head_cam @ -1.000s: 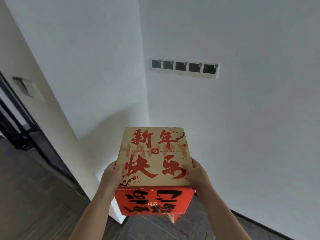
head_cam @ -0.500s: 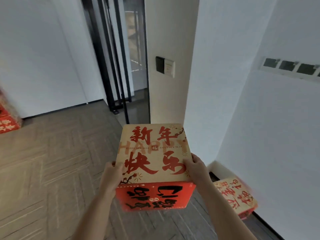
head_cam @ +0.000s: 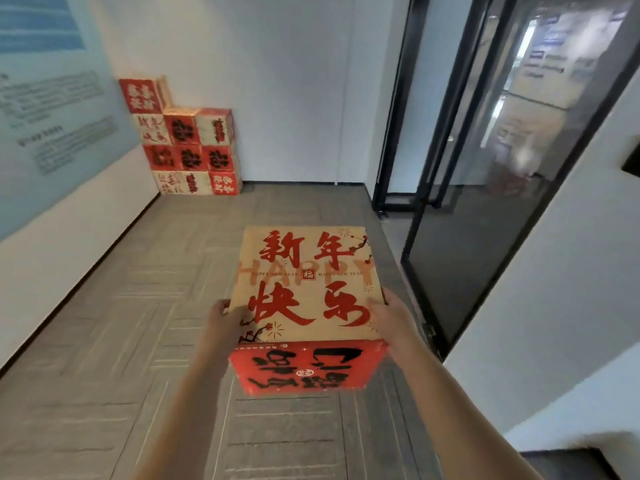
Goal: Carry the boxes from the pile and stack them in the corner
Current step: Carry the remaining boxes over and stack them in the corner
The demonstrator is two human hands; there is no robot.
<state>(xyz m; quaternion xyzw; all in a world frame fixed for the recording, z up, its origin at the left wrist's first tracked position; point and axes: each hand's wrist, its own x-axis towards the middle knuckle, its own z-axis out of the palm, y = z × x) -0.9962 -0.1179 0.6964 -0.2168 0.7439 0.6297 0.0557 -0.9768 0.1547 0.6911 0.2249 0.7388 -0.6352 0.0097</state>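
A person's left hand [head_cam: 224, 320] and right hand [head_cam: 390, 318] clasp opposite sides of a red-and-tan box [head_cam: 304, 289] above the floor [head_cam: 104, 341]; the fingers underneath are hidden. Blurred stacked boxes [head_cam: 188, 147] fill the far corner.

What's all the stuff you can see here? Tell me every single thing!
held box: one, tan top with red writing and a red front, in mid-air at the centre
box stack: about ten boxes showing, red and tan, on the floor in the far left corner
poster: one, pale blue, on the left wall
glass door: at least two panels, black frames, on the right
wall: white, behind the box stack
floor: grey tiles, underneath everything
left hand: one, grips the held box's left side
right hand: one, grips the held box's right side
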